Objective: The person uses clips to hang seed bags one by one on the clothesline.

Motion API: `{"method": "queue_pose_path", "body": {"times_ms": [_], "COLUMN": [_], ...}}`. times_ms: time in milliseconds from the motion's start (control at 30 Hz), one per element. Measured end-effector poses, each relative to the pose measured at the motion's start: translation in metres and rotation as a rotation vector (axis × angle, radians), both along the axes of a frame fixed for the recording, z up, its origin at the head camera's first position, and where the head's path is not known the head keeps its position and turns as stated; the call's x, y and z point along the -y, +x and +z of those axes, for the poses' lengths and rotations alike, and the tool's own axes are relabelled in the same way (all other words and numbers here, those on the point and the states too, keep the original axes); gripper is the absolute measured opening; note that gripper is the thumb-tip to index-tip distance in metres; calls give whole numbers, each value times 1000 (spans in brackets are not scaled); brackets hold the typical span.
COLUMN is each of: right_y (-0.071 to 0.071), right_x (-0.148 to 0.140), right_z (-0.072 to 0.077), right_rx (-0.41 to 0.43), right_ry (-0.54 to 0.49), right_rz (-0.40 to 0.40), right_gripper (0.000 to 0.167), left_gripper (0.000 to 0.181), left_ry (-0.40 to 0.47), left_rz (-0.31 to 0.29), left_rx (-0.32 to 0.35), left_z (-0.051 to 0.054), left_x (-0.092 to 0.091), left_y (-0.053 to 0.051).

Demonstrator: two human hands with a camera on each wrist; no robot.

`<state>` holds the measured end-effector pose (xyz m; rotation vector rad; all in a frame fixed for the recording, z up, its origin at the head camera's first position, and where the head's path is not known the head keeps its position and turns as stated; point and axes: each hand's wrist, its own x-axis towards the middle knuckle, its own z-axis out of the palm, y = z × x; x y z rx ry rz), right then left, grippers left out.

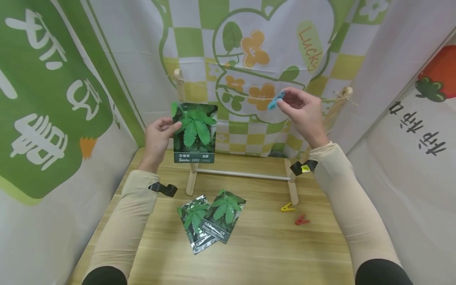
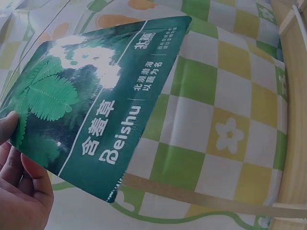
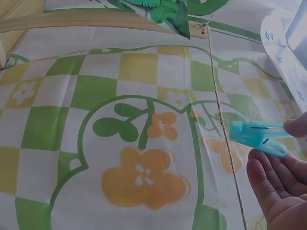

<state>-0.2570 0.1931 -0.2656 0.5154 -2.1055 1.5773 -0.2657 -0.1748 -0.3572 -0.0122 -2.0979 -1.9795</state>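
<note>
On the left, my left hand (image 1: 158, 138) pinches a dark green seed packet (image 1: 194, 132) by its left edge, thumb in front. The packet, printed with a fern-like leaf and "Beishu", is held upright near the left post, just below a thin twine line (image 1: 235, 94). My right hand (image 1: 304, 113) pinches a light blue clothespin (image 3: 261, 136) between thumb and fingers. Its tip is at the twine; whether it grips the twine I cannot tell. Two more such packets, a front one (image 1: 228, 211) overlapping another (image 1: 194, 221), lie on the wooden table (image 1: 263, 245).
The twine is tied between two wooden posts, a left post (image 1: 179, 85) and a right post (image 1: 336, 109), joined low by a white rod (image 1: 242, 174). A yellow clothespin (image 1: 287, 208) and a red clothespin (image 1: 302, 220) lie near the right foot. Printed curtains (image 1: 189, 43) surround the table.
</note>
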Motion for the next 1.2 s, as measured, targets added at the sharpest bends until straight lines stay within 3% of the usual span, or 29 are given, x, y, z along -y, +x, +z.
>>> {"method": "queue_pose_path", "body": {"times_ms": [333,600,867,1033,1200], "right_y": [-14,-28,-36,-43,-51], "right_x": [29,56,86,103,117], "right_z": [23,32,43,48,48], "right_rx": [-81,-32,-31,41,99], "right_ry": [96,111,139,122,130], "right_rz": [67,92,115,147,130], "right_gripper": [26,29,20,15,16], "left_gripper": [14,13,11,13,13], "left_ry": [47,49,70,86,76], "left_rz": [-5,0,2,-7,-16], "left_rx": [-27,-30,-29,-43,-51], "left_z": [-1,-3,-3,-2,-1], "left_x": [-11,-18,-27,-32,-35], "left_y": [-6,-14,-21,-24,-27]}}
